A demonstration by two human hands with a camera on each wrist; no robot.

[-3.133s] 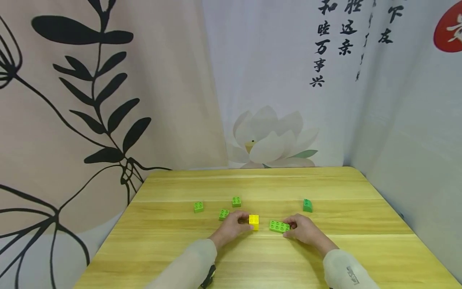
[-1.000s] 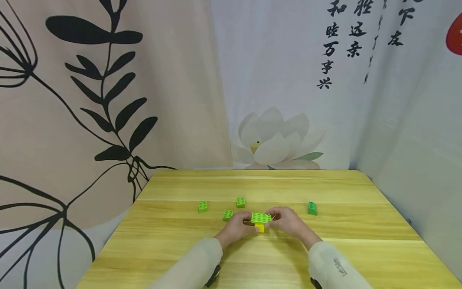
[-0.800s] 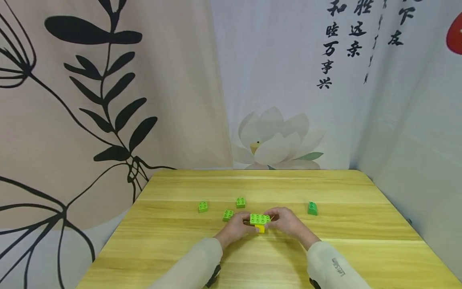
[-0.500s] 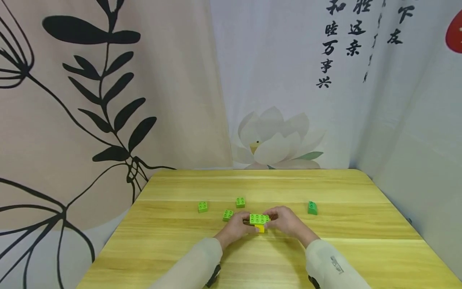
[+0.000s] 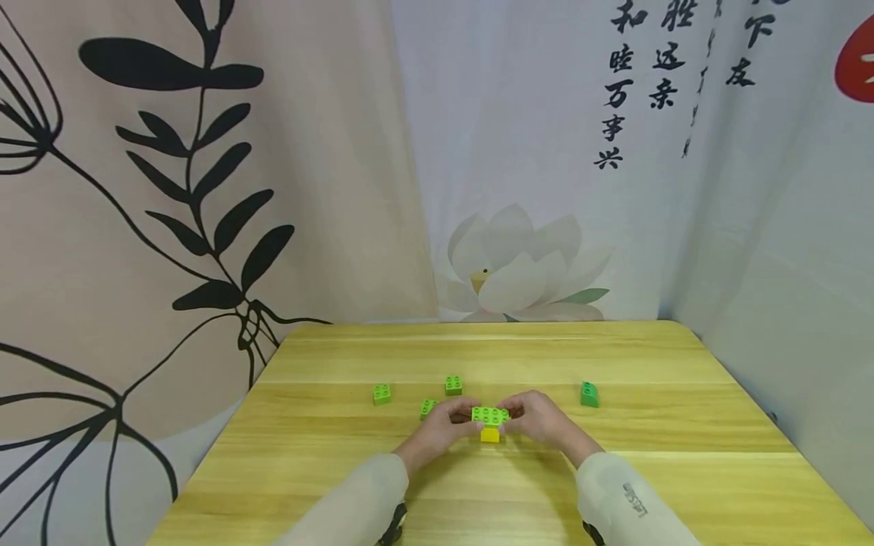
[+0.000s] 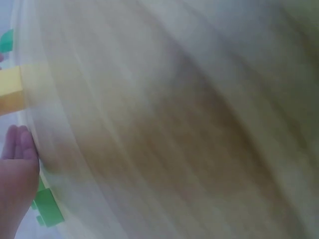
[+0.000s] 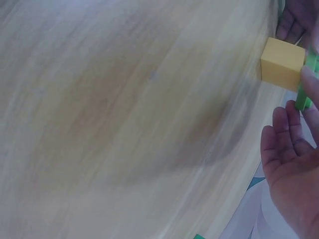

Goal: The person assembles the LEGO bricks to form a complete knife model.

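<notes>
In the head view a light green eight-stud building brick (image 5: 490, 415) sits across the top of a yellow brick (image 5: 489, 435), overhanging it at both sides. My left hand (image 5: 444, 426) grips the green brick's left end, thumb in front and fingers behind. At the other end my right hand (image 5: 538, 418) pinches the same brick. The right wrist view has the yellow brick (image 7: 283, 63) beside the green one (image 7: 304, 97), with the right thumb against the green. Only part of the left hand (image 6: 19, 164) shows in the left wrist view, below the yellow brick (image 6: 11, 90).
Small light green bricks lie left of the hands: one at far left (image 5: 381, 393), one behind (image 5: 454, 385), and one partly hidden by the left hand (image 5: 428, 409). A darker green sloped brick (image 5: 589, 394) lies right on the wooden table (image 5: 655, 485).
The right hand brought the green brick left from the table onto the yellow one. The left hand's thumb has shifted from the yellow brick up to the green brick's left end.
</notes>
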